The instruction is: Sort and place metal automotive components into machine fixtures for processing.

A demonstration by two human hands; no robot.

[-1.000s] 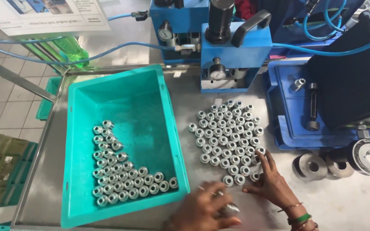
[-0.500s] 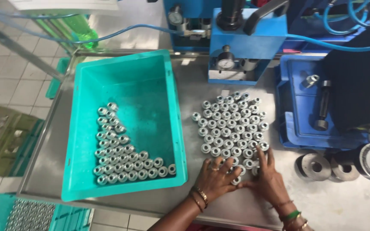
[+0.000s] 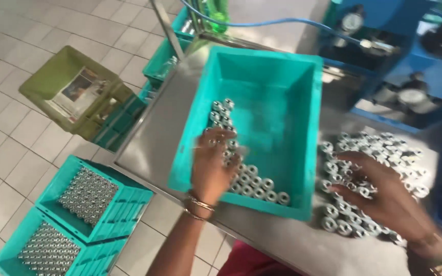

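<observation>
Steel table (image 3: 159, 138) carries one teal bin (image 3: 262, 82) over tiled floor; whole frame motion-blurred. Left hand (image 3: 212, 166) sits inside the bin over the metal rings (image 3: 254, 181), fingers curled, grip unclear through blur. Right hand (image 3: 384, 197) lies spread on the loose ring pile (image 3: 374, 148), wrist cut off by the edge. Rings too many and smeared to count. Two teal crates (image 3: 78, 214) of rings below, one green crate (image 3: 70, 84).

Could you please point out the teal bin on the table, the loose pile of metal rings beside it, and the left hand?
teal bin (image 3: 282, 82): head view, bare inner floor.
metal rings (image 3: 384, 145): head view, pile's far part.
left hand (image 3: 212, 166): head view, back of hand.
</observation>
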